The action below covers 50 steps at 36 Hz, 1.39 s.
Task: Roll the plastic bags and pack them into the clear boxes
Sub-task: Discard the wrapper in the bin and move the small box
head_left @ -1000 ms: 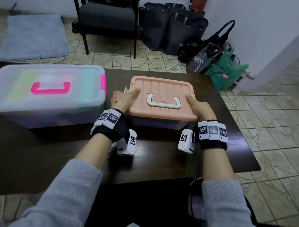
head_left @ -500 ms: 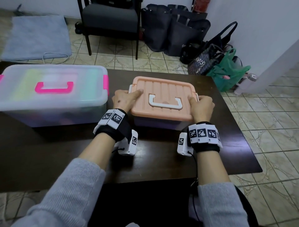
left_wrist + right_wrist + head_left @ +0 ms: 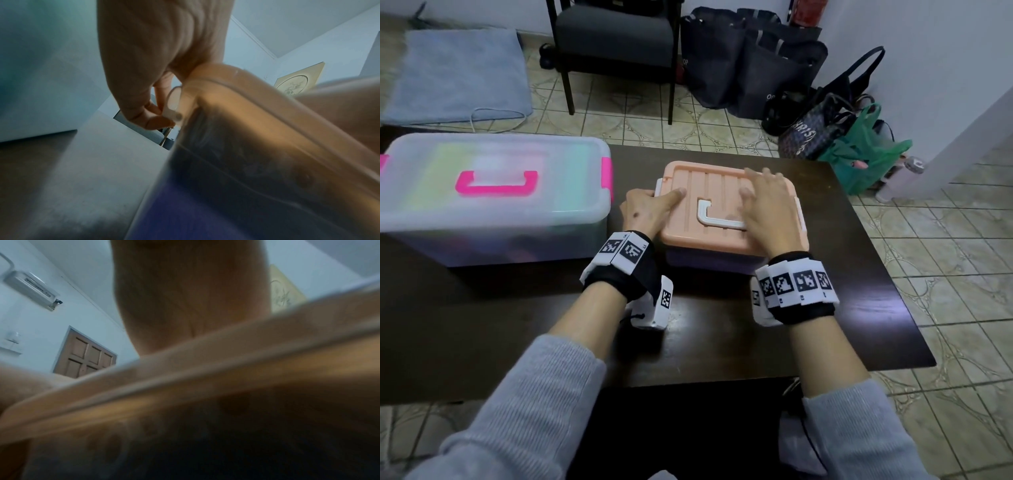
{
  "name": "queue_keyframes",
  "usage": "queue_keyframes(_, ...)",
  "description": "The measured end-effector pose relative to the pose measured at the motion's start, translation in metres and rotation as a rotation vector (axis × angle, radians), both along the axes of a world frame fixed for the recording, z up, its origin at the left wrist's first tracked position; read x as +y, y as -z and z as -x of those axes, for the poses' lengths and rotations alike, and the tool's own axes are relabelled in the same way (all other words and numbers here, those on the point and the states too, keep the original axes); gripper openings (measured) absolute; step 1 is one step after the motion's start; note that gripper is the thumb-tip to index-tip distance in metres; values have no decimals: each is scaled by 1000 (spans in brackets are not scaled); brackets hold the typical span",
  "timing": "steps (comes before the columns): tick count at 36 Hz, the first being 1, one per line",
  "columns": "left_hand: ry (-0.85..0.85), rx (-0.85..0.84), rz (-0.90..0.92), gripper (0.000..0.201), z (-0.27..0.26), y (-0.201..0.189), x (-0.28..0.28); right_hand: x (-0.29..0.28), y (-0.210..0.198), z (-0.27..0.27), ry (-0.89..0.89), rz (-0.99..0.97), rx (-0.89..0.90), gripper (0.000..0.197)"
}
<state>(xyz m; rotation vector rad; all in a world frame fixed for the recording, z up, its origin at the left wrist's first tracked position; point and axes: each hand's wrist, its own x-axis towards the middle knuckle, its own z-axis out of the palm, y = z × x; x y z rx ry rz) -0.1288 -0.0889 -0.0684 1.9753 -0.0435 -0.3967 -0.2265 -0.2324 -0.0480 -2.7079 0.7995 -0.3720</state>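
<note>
On the table (image 3: pixel 722 335), the small box (image 3: pixel 705 255) sits lidded; left hand (image 3: pixel 645 214) pinches its side latch (image 3: pixel 173 105), right hand (image 3: pixel 767 212) lies flat on the lid (image 3: pixel 709 185). An uneven press could leave one latch unseated.

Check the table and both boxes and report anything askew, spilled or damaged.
Nothing stands out. The peach lid sits flat on its box, the right hand resting on it and the left hand at its side latch. The pink-handled box is closed.
</note>
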Motion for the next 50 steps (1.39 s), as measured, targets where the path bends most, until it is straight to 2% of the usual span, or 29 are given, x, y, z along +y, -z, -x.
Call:
queue_keyframes(3, -2, 0, 2, 44, -1, 0, 0, 22, -3, -19, -117, -113, 137, 47)
queue_keyframes(7, 7, -22, 9, 34, 0, 1, 1, 39, 6, -36, -80, -124, 367, 50)
queue_keyframes(13, 9, -49, 0, 36, 1, 1, -1, 41, 11, -35, -59, -129, 366, 49)
queue_keyframes(19, 59, -159, -96, 38, -1, 0, -3, 42, 13, -36, -53, -113, 359, 49)
queue_keyframes(27, 138, -303, -407, 36, 5, -7, -14, 44, 13, -35, -53, -123, 347, 50)
queue_keyframes(30, 184, -329, -511, 45, 9, -10, -22, 45, 13, -34, -53, -111, 336, 50)
queue_keyframes(34, 265, -290, -537, 64, 9, -7, -30, 46, 13, -33, -59, -106, 310, 49)
queue_keyframes(39, 275, -294, -383, 57, 6, -1, -27, 46, 16, -33, -50, -124, 255, 50)
queue_keyframes(43, 202, -371, -234, 44, 5, -7, -18, 43, 15, -31, 5, -218, 21, 48)
queue_keyframes(46, 167, -475, -138, 44, 11, -17, -9, 40, 13, -27, 35, -295, -204, 36)
queue_keyframes(48, 173, -592, -116, 43, 15, -29, 0, 39, 12, -24, 32, -270, -321, 29)
queue_keyframes(50, 162, -663, -171, 43, 10, -42, 12, 41, 11, -22, 42, -183, -309, 27)
